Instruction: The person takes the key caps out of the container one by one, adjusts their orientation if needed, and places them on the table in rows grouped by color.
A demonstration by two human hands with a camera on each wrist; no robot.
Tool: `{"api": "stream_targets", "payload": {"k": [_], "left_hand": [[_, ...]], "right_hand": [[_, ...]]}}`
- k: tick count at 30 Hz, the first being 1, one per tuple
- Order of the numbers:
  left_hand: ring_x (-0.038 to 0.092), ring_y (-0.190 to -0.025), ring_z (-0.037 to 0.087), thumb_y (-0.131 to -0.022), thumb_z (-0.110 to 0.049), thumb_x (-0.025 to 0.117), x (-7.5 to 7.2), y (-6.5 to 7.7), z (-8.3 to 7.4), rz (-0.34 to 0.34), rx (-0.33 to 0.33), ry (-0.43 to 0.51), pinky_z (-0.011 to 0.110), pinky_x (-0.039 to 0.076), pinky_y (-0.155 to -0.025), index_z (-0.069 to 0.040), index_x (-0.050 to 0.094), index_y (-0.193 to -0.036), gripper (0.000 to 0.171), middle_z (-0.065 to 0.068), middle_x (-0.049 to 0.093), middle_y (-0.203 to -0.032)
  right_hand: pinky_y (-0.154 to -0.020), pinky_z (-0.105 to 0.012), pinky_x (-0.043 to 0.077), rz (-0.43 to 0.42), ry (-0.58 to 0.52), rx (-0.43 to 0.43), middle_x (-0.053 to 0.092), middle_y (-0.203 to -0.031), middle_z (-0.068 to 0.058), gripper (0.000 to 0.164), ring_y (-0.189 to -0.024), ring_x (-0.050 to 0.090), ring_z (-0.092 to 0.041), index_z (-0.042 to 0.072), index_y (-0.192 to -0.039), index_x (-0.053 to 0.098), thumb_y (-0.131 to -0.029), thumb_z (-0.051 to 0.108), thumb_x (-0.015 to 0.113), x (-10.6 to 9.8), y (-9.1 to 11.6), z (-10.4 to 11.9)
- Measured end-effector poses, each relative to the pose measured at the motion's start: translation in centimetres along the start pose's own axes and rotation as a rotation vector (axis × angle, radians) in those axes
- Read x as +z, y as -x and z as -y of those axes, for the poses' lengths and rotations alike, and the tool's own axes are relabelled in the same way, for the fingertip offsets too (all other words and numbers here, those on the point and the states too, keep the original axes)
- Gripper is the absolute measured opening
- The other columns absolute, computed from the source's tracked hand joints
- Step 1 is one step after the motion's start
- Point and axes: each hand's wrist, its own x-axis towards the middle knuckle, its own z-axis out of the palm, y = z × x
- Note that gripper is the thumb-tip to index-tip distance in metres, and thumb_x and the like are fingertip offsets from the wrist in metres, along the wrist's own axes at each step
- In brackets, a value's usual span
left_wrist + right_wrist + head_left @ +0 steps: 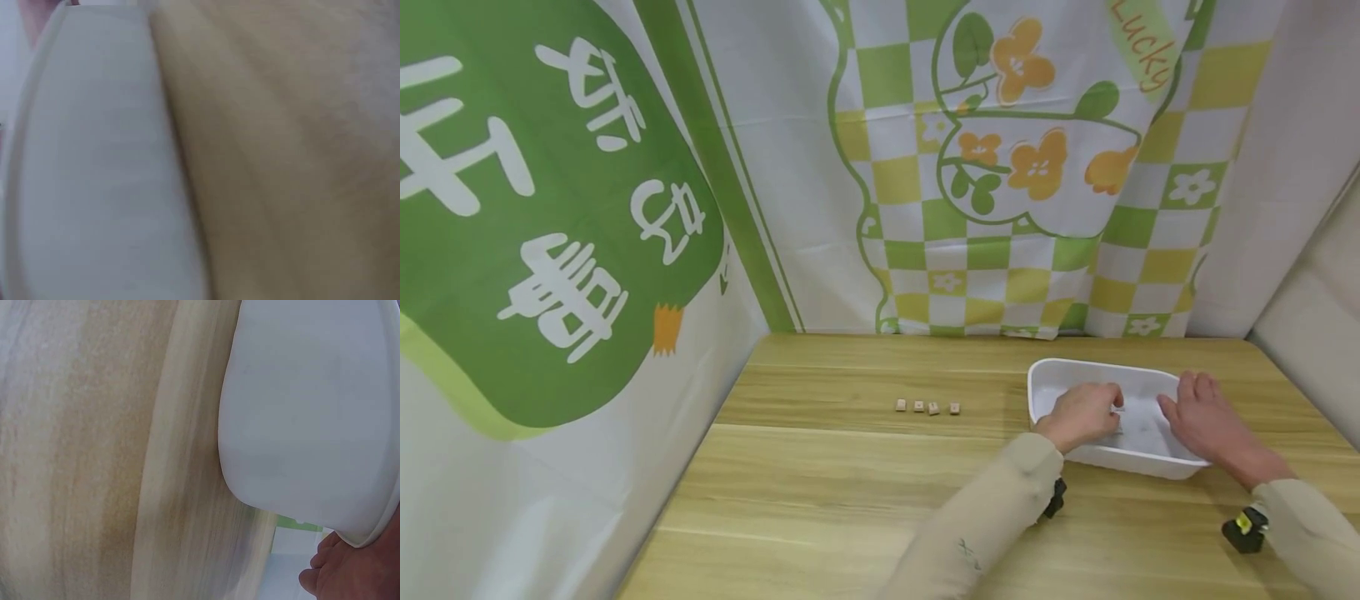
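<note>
both hands (pixel 1142 412) inside white tray (pixel 1060 371), perhaps sorting, wooden cubes (pixel 927 407) nearby

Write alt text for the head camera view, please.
Both hands, the left hand and the right hand, reach into a white rectangular plastic tray on a light wooden table. Four small tan cubes lie in a row left of it.

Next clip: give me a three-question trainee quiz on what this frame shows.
1. True or false: both hands reach into the white rectangular plastic tray.
2. How many small tan wooden cubes lie in a row on the light wooden table?
3. The cubes lie to which side of the tray? A) left B) right C) inside it

Key: 1 true: left hand and right hand are both over its inside. 2 four. 3 A.
</note>
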Motion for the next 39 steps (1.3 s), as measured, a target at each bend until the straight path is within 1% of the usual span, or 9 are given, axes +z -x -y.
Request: {"api": "stream_targets", "payload": {"k": [3, 7, 10, 15, 20, 24, 26, 32, 39], "left_hand": [[0.061, -0.09, -0.002, -0.09, -0.031, 0.065, 0.7, 0.1, 0.1, 0.018, -0.027, 0.024, 0.016, 0.044, -0.069, -0.031, 0.065, -0.114, 0.024, -0.017, 0.068, -0.106], [0.06, -0.091, -0.002, -0.09, -0.033, 0.065, 1.2, 0.0, 0.1, 0.034, -0.019, 0.026, 0.015, 0.045, -0.072, -0.032, 0.064, -0.115, 0.025, -0.016, 0.067, -0.106], [0.06, -0.092, -0.002, -0.09, -0.034, 0.065, 1.4, -0.1, 0.1, 0.05, -0.01, 0.014, 0.016, 0.045, -0.073, -0.032, 0.064, -0.116, 0.026, -0.017, 0.067, -0.107], [0.059, -0.096, -0.003, -0.09, -0.034, 0.064, 1.3, -0.2, 0.0, 0.088, -0.01, 0.011, 0.015, 0.044, -0.075, -0.034, 0.064, -0.12, 0.03, -0.019, 0.066, -0.111], [0.058, -0.094, -0.002, -0.089, -0.033, 0.065, 1.3, -0.1, 0.0, 0.147, -0.02, 0.037, 0.017, 0.042, -0.072, -0.036, 0.064, -0.122, 0.033, -0.02, 0.066, -0.113], [0.057, -0.094, -0.002, -0.089, -0.033, 0.065, 1.5, -0.2, 0.1, 0.166, -0.018, 0.039, 0.018, 0.041, -0.071, -0.038, 0.064, -0.12, 0.032, -0.02, 0.066, -0.111], [0.057, -0.098, -0.003, -0.089, -0.034, 0.066, 1.7, -0.3, 0.1, 0.178, -0.026, 0.032, 0.018, 0.042, -0.074, -0.04, 0.063, -0.123, 0.034, -0.022, 0.065, -0.114], [0.053, -0.113, -0.007, -0.089, -0.037, 0.068, 1.8, -0.4, 0.1, 0.226, -0.02, -0.017, 0.015, 0.043, -0.086, -0.044, 0.061, -0.126, 0.038, -0.025, 0.061, -0.124], [0.056, -0.092, -0.003, -0.085, -0.032, 0.069, 1.6, -0.2, 0.2, 0.2, 0.012, -0.007, 0.017, 0.041, -0.07, -0.037, 0.068, -0.111, 0.026, -0.021, 0.065, -0.109]], "right_hand": [[-0.108, -0.07, 0.019, -0.02, 0.004, -0.016, 0.019, -0.132, -0.054, 0.061, -0.125, 0.02, -0.064, -0.029, -0.131, 0.017, -0.106, 0.024, 0.033, 0.1, 0.1, 0.0], [-0.11, -0.069, 0.017, -0.039, 0.003, -0.031, 0.02, -0.132, -0.055, 0.06, -0.125, 0.021, -0.065, -0.03, -0.131, 0.018, -0.106, 0.023, 0.033, 0.2, 0.3, 0.0], [-0.111, -0.068, 0.015, -0.04, -0.006, -0.028, 0.018, -0.133, -0.057, 0.062, -0.127, 0.019, -0.066, -0.03, -0.132, 0.017, -0.107, 0.025, 0.03, 0.2, 0.3, 0.0], [-0.11, -0.07, 0.017, -0.043, -0.01, -0.028, 0.017, -0.133, -0.057, 0.063, -0.126, 0.019, -0.067, -0.03, -0.131, 0.017, -0.107, 0.026, 0.029, 0.1, 0.3, 0.1], [-0.109, -0.07, 0.018, -0.048, -0.015, -0.024, 0.017, -0.133, -0.057, 0.063, -0.125, 0.019, -0.068, -0.03, -0.132, 0.017, -0.106, 0.026, 0.029, -0.1, 0.3, 0.1], [-0.107, -0.071, 0.021, -0.076, -0.01, -0.033, 0.02, -0.129, -0.056, 0.06, -0.122, 0.022, -0.067, -0.03, -0.13, 0.019, -0.106, 0.024, 0.031, 0.0, 0.3, 0.0], [-0.104, -0.07, 0.025, -0.112, 0.002, -0.052, 0.025, -0.123, -0.054, 0.056, -0.118, 0.026, -0.066, -0.03, -0.126, 0.023, -0.105, 0.021, 0.034, 0.2, 0.3, 0.0], [-0.1, -0.07, 0.027, -0.118, 0.012, -0.058, 0.027, -0.121, -0.053, 0.056, -0.115, 0.028, -0.065, -0.03, -0.125, 0.024, -0.105, 0.021, 0.035, 0.6, 0.1, -0.2], [-0.096, -0.069, 0.029, -0.117, 0.001, -0.048, 0.029, -0.119, -0.05, 0.055, -0.112, 0.03, -0.063, -0.029, -0.124, 0.025, -0.105, 0.022, 0.037, 0.9, -0.2, -0.5]]}}
